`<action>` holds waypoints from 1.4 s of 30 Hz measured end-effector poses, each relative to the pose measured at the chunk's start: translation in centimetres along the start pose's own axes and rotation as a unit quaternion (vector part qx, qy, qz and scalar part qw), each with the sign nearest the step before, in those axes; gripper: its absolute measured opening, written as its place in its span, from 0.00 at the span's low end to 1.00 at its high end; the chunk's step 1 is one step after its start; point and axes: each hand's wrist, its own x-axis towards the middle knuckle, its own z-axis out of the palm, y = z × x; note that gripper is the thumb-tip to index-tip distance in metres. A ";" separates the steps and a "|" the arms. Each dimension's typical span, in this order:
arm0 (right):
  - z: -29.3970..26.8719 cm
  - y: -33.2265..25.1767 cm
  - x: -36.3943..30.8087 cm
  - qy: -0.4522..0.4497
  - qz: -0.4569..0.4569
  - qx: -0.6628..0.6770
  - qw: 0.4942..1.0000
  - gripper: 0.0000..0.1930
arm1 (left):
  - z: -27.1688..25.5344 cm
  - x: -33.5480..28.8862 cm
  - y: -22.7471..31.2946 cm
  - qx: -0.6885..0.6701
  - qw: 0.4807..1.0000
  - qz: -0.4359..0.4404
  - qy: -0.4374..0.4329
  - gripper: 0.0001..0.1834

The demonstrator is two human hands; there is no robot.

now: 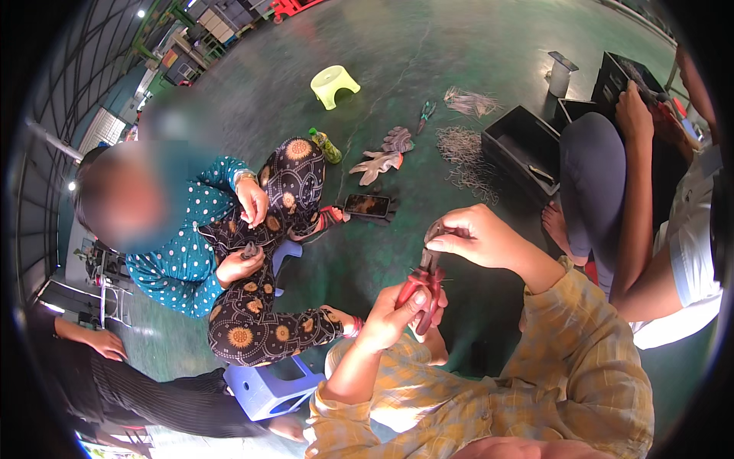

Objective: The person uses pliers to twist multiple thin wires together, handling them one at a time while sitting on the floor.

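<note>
My left hand (388, 315) is wrapped around the red handles of a pair of pliers (429, 277), whose metal jaws point up and away from me. At those jaws, my right hand (489, 239) pinches with thumb and fingertips; whatever it holds there is too small or hidden to make out. Past the pliers on the floor lies a tangled heap of thin bent metal pieces (465, 153). Farther off is a smaller bundle of straighter thin metal pieces (470, 102). A second pair of pliers (426, 116) with teal handles rests beside it.
A person in a dotted teal top (180, 260) sits at left, another in grey trousers (589, 183) at right near black crates (514, 138). Work gloves (377, 165), a phone (367, 205), a bottle (326, 147), a lime stool (333, 83) and a blue stool (267, 394) stand or lie around.
</note>
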 end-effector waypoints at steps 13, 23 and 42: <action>0.5 -0.7 0.0 0.020 0.036 -0.082 0.996 0.16 | 0.2 -0.4 -0.3 0.101 0.993 -0.010 0.052 0.15; 0.3 -1.5 -0.1 0.000 0.096 -0.140 0.985 0.17 | 0.1 0.0 -1.6 0.284 0.947 0.015 0.150 0.08; 0.1 -1.4 -1.0 -0.032 0.145 -0.206 0.967 0.11 | -0.7 1.1 -3.9 0.651 0.715 0.167 0.191 0.12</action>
